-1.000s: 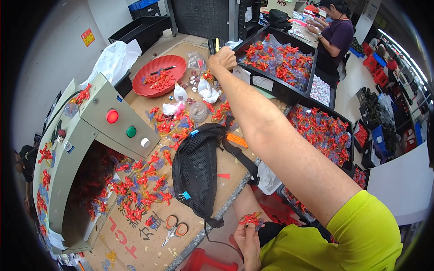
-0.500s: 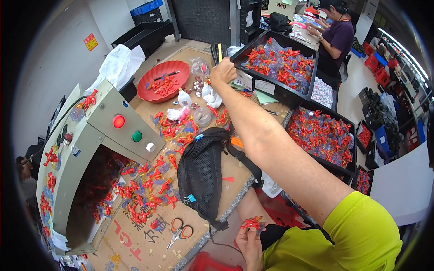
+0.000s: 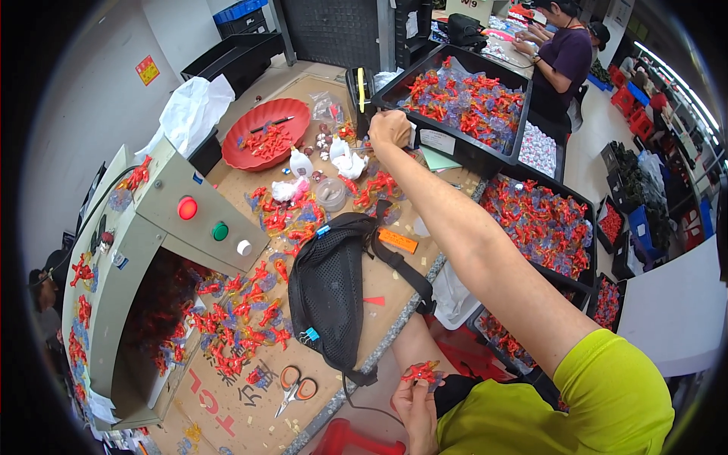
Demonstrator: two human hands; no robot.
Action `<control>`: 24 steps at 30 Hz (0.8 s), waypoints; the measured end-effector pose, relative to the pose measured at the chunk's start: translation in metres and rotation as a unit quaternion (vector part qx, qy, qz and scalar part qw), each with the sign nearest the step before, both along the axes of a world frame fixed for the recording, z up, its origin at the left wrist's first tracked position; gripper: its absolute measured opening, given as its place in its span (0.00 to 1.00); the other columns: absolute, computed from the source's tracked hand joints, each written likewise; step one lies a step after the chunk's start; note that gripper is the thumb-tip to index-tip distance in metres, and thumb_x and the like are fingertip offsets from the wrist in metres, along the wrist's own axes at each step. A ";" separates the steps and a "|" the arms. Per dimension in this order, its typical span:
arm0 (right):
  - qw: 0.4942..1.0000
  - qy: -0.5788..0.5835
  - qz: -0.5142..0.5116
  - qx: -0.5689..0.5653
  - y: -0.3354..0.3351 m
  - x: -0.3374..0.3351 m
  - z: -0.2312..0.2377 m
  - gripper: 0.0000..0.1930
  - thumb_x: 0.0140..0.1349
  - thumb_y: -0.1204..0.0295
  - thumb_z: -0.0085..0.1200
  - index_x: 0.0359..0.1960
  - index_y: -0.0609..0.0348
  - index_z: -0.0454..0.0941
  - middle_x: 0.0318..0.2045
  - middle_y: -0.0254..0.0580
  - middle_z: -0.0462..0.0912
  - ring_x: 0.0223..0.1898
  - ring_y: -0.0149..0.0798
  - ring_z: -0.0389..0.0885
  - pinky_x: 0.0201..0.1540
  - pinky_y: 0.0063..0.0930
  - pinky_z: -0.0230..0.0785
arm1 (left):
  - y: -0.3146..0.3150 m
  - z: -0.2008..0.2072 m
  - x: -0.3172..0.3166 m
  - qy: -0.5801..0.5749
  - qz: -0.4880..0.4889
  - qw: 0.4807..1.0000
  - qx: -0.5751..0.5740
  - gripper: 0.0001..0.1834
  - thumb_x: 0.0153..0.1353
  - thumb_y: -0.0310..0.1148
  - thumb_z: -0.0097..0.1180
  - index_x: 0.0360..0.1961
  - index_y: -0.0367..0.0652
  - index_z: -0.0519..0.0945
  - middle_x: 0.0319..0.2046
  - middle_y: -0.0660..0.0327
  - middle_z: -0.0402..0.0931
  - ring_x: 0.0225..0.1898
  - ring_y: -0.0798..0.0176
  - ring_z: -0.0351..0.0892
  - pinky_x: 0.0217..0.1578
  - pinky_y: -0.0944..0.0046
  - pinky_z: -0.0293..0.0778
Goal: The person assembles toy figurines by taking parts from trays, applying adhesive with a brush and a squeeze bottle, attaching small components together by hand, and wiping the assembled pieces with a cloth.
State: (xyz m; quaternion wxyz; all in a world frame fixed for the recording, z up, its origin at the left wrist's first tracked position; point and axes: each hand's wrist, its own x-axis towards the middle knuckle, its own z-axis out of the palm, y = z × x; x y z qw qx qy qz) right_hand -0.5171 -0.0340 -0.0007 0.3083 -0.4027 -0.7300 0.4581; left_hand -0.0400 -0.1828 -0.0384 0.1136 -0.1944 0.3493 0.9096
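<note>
My right hand (image 3: 390, 128) is stretched far out over the cardboard-covered table (image 3: 394, 277) and closed in a fist. It hovers at the near corner of a black tray (image 3: 462, 155) full of red and clear plastic pieces. I cannot see anything inside the fist. White plastic figures (image 3: 347, 161) lie just to its left. My left hand (image 3: 415, 398) is low by my lap, below the table edge. It pinches a small red plastic piece (image 3: 419, 372).
A black mesh waist bag (image 3: 330, 299) lies mid-table among loose red pieces (image 3: 243, 318). Orange-handled scissors (image 3: 293, 385) sit near the front edge, and a red bowl (image 3: 265, 133) at the back. A grey machine (image 3: 163, 227) with coloured buttons stands left. Another person (image 3: 565, 57) works behind further trays (image 3: 542, 220).
My right hand has drawn back a little toward me from the yellow-handled tool at the table's far end, staying closed. The left hand still holds the red piece.
</note>
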 end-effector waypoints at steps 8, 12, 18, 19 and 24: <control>0.998 -0.052 -0.023 -0.036 -0.012 0.008 0.021 0.07 0.54 0.69 0.58 0.30 0.58 0.84 0.33 0.52 0.84 0.37 0.52 0.83 0.41 0.42 0.75 | 0.006 -0.002 0.000 -0.012 -0.012 1.000 -0.007 0.12 0.63 0.23 0.49 0.47 0.28 0.74 0.39 0.54 0.78 0.36 0.58 0.80 0.41 0.62 0.76; 0.992 0.016 -0.052 -0.112 -0.020 0.000 0.009 0.06 0.54 0.70 0.60 0.29 0.56 0.85 0.31 0.51 0.84 0.36 0.52 0.83 0.39 0.42 0.76 | 0.008 -0.005 0.002 -0.010 -0.024 1.000 -0.007 0.12 0.64 0.23 0.49 0.47 0.28 0.73 0.39 0.54 0.78 0.37 0.58 0.80 0.40 0.62 0.76; 0.976 0.138 -0.066 -0.155 -0.045 -0.004 0.006 0.09 0.55 0.66 0.59 0.28 0.60 0.84 0.29 0.54 0.83 0.33 0.54 0.82 0.38 0.46 0.70 | 0.000 -0.001 0.003 -0.012 -0.014 1.000 -0.013 0.13 0.63 0.22 0.48 0.48 0.28 0.73 0.38 0.53 0.78 0.37 0.56 0.80 0.40 0.63 0.75; 0.976 0.137 -0.064 -0.156 -0.049 -0.003 0.006 0.09 0.55 0.66 0.59 0.28 0.60 0.84 0.29 0.54 0.83 0.33 0.54 0.82 0.38 0.46 0.70 | -0.002 0.000 0.004 -0.015 -0.013 1.000 -0.017 0.13 0.62 0.21 0.47 0.48 0.28 0.73 0.38 0.53 0.78 0.38 0.56 0.81 0.40 0.64 0.75; 0.977 0.155 -0.063 -0.135 -0.054 -0.009 -0.001 0.11 0.54 0.64 0.60 0.25 0.60 0.82 0.27 0.51 0.83 0.33 0.53 0.81 0.37 0.44 0.70 | -0.005 -0.002 0.006 -0.011 -0.007 1.000 -0.013 0.13 0.62 0.21 0.47 0.48 0.28 0.73 0.37 0.53 0.78 0.38 0.55 0.81 0.39 0.64 0.75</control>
